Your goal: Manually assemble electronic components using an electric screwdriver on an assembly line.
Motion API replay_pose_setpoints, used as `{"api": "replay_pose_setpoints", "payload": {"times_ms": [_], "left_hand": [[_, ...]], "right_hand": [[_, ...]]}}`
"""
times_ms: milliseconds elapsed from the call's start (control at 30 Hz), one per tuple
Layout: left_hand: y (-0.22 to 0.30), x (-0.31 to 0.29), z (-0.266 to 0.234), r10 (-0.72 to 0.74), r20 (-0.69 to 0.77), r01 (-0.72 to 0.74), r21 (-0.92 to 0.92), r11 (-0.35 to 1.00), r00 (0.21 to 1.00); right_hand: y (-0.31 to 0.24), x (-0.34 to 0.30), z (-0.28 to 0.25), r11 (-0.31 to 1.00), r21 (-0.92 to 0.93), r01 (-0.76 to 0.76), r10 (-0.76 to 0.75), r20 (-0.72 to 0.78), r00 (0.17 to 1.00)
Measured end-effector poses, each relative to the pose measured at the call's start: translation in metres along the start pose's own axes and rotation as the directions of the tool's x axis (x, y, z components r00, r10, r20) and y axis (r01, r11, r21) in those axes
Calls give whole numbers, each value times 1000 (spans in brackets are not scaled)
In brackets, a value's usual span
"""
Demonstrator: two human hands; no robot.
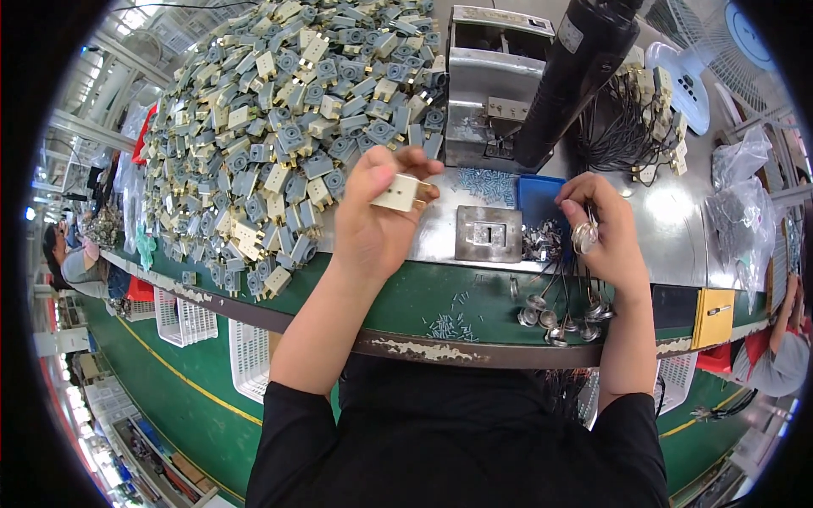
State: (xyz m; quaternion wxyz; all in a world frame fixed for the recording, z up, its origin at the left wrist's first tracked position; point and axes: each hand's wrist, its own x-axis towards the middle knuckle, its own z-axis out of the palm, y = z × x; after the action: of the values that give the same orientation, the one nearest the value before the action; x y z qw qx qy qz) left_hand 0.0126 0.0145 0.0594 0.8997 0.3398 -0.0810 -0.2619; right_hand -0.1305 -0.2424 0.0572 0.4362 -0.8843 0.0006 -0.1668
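My left hand point(366, 224) is raised beside the big heap, with a cream plastic block point(395, 196) pinched between thumb and fingers. The block has two small holes in its face and brass prongs at one side. My right hand point(614, 233) is closed around a shiny round metal cap point(583, 237), over the table's front part. Below it, several similar metal caps on thin leads point(550, 319) lie on the green mat. A square steel fixture point(489, 234) with a slotted centre sits between my hands. Small metal parts point(540, 241) lie beside it.
A tall heap of grey and cream plastic parts point(288, 127) covers the left side. Behind the fixture stand a steel machine point(495, 76) and a black cylindrical tool point(576, 80). Blue screws point(485, 183), a blue tray point(538, 191), loose silver screws point(450, 328) and black cables point(616, 118) lie around.
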Motion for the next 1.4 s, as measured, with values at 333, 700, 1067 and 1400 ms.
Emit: {"api": "replay_pose_setpoints", "payload": {"times_ms": [333,700,1067,1400], "left_hand": [[-51,11,19,-24,703,-697,700,-155,711],[-33,4,-11,-108,580,-555,809,192,808],[-3,34,-14,-74,628,-610,712,-347,775],[-15,54,-3,-332,632,-710,575,-406,701]], "right_hand": [[7,-8,-3,994,109,28,-22,-61,998],[0,0,-5,996,13,93,-91,-132,987],[-3,-5,-7,988,108,109,-99,-93,991],[1,-4,-9,985,111,133,-121,-108,987]]}}
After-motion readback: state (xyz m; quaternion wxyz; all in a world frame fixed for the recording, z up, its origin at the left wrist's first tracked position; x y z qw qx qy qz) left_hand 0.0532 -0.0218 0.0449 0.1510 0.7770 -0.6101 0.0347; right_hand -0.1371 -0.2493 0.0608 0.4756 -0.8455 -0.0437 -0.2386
